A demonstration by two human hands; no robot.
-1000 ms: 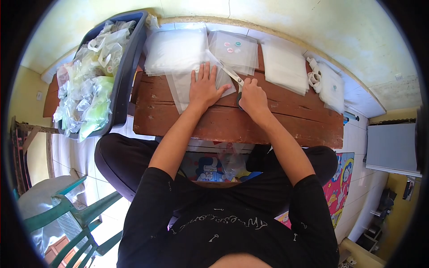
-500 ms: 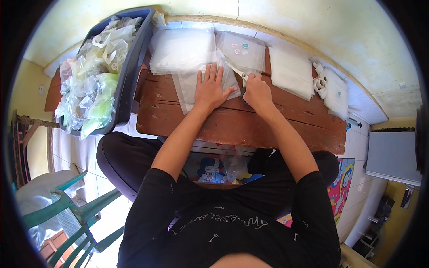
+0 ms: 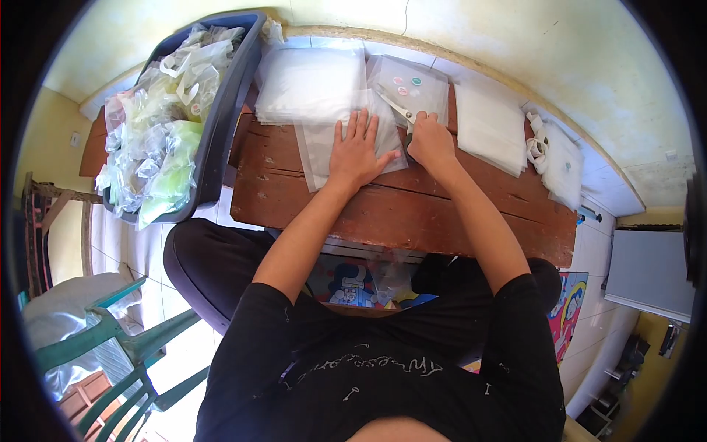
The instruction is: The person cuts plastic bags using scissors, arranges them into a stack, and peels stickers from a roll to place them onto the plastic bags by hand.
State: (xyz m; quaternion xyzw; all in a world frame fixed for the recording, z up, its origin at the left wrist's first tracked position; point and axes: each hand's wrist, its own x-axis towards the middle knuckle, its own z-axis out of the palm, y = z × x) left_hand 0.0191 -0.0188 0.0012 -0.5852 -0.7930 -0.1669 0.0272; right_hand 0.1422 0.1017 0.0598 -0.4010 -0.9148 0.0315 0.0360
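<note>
My left hand (image 3: 356, 153) lies flat, fingers spread, on a clear plastic bag (image 3: 318, 158) on the wooden table. In my right hand (image 3: 433, 144) is a pair of scissors (image 3: 398, 108), its blades pointing up and left over the bag's top right area. Part of the dark handle shows below my fingers. Behind my left hand lies a stack of clear plastic bags (image 3: 313, 81). To its right are more bags (image 3: 427, 74) with small round red and green stickers showing.
A dark tub (image 3: 213, 140) full of filled plastic bags stands at the left. Farther right on the brown table (image 3: 294, 210) lie another bag stack (image 3: 490, 125), white strips (image 3: 537, 144) and a smaller stack (image 3: 565, 166). A green chair (image 3: 140, 346) stands lower left.
The scissors and my right hand have shifted slightly relative to the bag. My left hand keeps pressing flat on the bag. The whole view has moved a little.
</note>
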